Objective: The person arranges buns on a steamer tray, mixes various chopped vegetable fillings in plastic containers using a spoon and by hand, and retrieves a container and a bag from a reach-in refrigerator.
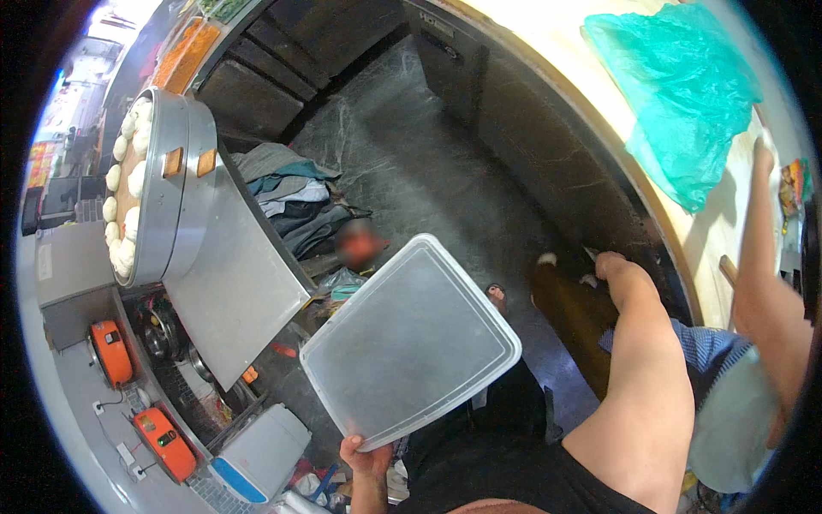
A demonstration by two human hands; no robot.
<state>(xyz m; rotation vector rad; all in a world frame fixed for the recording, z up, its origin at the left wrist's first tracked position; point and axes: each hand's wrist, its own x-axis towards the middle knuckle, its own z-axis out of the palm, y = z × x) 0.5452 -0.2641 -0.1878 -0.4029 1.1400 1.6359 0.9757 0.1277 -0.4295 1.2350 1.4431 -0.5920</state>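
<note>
My left hand (pixel 366 453) grips the lower corner of a large translucent plastic lid (pixel 411 344), a rounded rectangle with a raised rim, tilted in front of my body. My right arm is stretched forward, with my right hand (pixel 609 263) low beside the dark cabinet front (pixel 552 148). A small pale pointed thing (pixel 591 253) shows at its fingers; whether the hand holds it is unclear. Below and left of that hand is a brown shape (pixel 568 308) with a pale tip, too dark to identify.
Two stacked metal steamer trays (pixel 183 193) with pale dough buns (pixel 136 180) stand on a metal surface (pixel 237 276) at left. A green plastic bag (pixel 687 96) lies on the pale worktop (pixel 719 283). Another person's arm (pixel 761 257) reaches over it. Folded clothes (pixel 295 199) lie beyond the lid.
</note>
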